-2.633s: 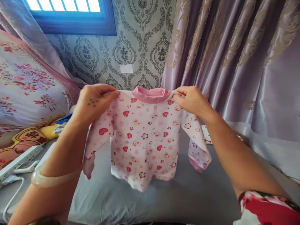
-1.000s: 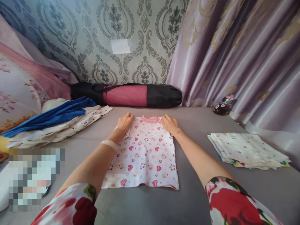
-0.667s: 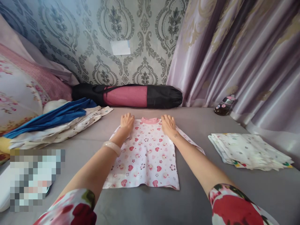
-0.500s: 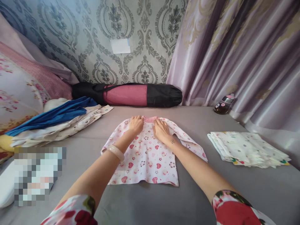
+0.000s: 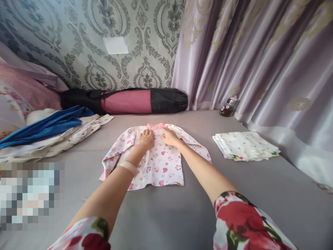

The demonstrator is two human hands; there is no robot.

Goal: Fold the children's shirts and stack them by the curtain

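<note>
A small long-sleeved shirt (image 5: 166, 159), white with pink hearts and flowers and a pink collar, lies spread on the grey bed sheet, collar away from me. My left hand (image 5: 146, 139) rests on its upper chest, left of centre, with the fingers laid on the cloth. Below the collar on the right side, my right hand (image 5: 169, 136) lies with its fingers stretched out and pointing inward. Both hands touch the fabric without gripping it. The left sleeve angles down to a pink cuff; my right forearm covers part of the other sleeve.
Folded white patterned cloths (image 5: 246, 146) lie at right, with a bottle (image 5: 229, 107) by the curtain (image 5: 208, 69). A black and pink rolled bag (image 5: 126, 100) lies along the wall. Blue clothing (image 5: 52, 123) and pale printed clothing (image 5: 67, 135) are piled at left, near a blurred item (image 5: 33, 194).
My left hand has slid from the shoulder down onto the chest. My right hand has turned inward below the collar. The view has swung to the right, and the left cuff now shows.
</note>
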